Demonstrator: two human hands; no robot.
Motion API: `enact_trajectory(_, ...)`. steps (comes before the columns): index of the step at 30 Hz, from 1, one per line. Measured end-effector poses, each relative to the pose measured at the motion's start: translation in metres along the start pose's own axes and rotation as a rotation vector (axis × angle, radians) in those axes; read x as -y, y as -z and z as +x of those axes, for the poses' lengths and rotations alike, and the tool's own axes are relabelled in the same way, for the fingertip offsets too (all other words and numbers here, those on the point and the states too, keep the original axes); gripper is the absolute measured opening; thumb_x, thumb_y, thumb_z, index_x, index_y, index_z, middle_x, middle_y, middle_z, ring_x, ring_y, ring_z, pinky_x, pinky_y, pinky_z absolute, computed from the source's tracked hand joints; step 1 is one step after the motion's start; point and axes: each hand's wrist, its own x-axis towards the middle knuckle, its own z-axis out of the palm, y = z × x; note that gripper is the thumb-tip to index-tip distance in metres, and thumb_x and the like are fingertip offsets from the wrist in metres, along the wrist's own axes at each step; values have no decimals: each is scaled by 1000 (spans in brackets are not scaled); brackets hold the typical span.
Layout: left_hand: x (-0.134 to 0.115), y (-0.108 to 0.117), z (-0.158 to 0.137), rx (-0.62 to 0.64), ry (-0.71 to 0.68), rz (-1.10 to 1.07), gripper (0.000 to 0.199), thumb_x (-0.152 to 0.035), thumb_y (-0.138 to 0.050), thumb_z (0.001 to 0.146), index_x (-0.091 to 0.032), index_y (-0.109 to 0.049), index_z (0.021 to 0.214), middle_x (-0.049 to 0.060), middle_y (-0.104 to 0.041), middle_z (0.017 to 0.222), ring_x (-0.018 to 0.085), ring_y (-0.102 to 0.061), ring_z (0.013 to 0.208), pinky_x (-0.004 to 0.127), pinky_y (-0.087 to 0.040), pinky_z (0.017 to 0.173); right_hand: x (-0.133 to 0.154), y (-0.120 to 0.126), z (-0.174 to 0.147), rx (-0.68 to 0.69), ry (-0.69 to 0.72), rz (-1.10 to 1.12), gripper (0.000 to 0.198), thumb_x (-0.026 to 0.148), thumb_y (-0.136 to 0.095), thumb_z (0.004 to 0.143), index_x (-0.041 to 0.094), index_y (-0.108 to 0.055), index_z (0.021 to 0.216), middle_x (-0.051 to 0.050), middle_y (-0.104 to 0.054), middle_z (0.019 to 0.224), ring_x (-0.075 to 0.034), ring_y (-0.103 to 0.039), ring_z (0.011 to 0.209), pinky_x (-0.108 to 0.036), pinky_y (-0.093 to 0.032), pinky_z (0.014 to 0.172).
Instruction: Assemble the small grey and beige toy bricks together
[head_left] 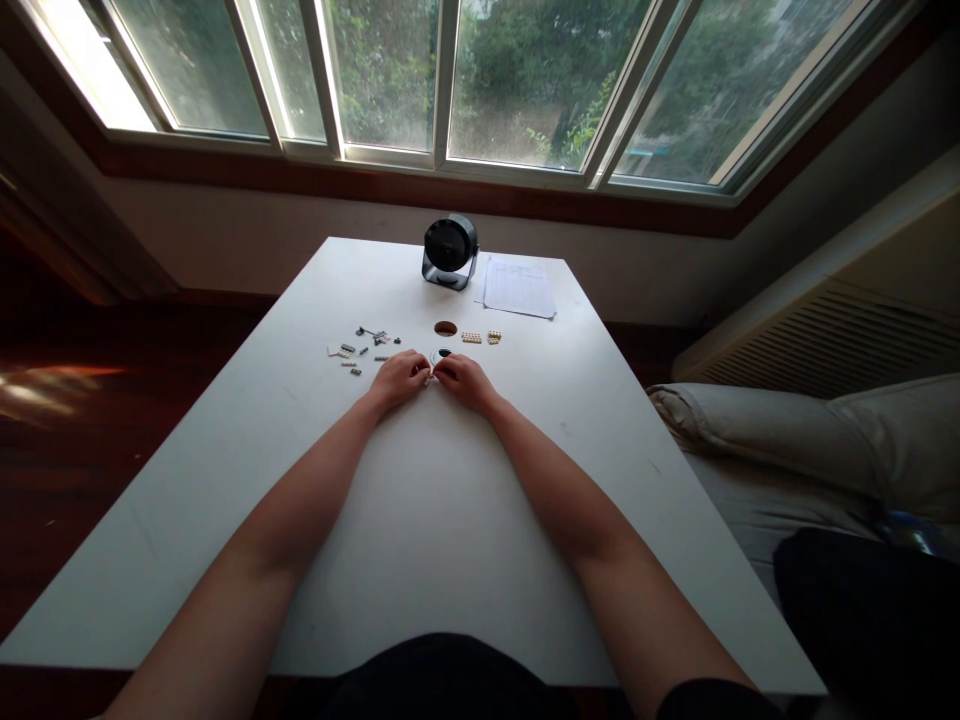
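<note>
My left hand (400, 378) and my right hand (463, 380) rest together on the white rectangular table (420, 520), a little beyond its middle, fingertips meeting over a small pale piece with a dark round spot (438, 357). The fingers of both hands are curled in and pinched toward that piece; it sits between the two sets of fingertips, touching them, but it is too small for me to tell exactly how each finger grips it. Both forearms stretch bare across the table from the near edge.

Just left of my left hand lies a scatter of tiny dark and light-coloured parts (361, 346) spread loosely on the tabletop. Just beyond my hands is a small brown round disc (445, 328), and to its right two short tan studded strips (480, 337), lying side by side. Farther off, near the far edge, stands a black round device on a tilted stand (449, 251), with a white printed sheet of paper (519, 288) lying flat just to its right. Beyond the table a wide window (480, 80) shows green trees.
</note>
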Motion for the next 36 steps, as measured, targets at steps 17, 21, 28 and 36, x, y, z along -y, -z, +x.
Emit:
enact_trajectory(17,0,-1,0,-6,-8,9,18,-30,-54,88,-22,-71,88,5,-65,92,20,-59,85,32,-46,77,-1,0,0,9,0,-15,12,24,-58,91,21,-70,89,-4,-64,88,-17,-54,83,-27,-40,78)
enact_trajectory(21,2,-1,0,-7,-12,7,18,-30,-55,88,-22,-71,88,5,-65,91,19,-58,84,32,-45,76,-2,-1,0,-1,12,-15,12,24,-58,91,21,-70,89,-3,-64,88,-17,-54,83,-27,-40,78)
enact_trajectory(28,1,0,0,-2,-4,4,18,-30,-55,88,-22,-70,88,5,-65,92,19,-58,84,32,-45,77,-2,-1,0,6,-1,-3,13,24,-58,91,22,-70,91,-4,-65,90,-17,-55,85,-28,-41,79)
enact_trajectory(36,0,0,0,-2,-10,13,18,-30,-54,88,-22,-70,89,5,-65,92,19,-58,84,32,-45,75,-3,-2,-1,-3,12,-5,14,24,-57,91,21,-70,91,-4,-64,89,-17,-55,84,-28,-40,78)
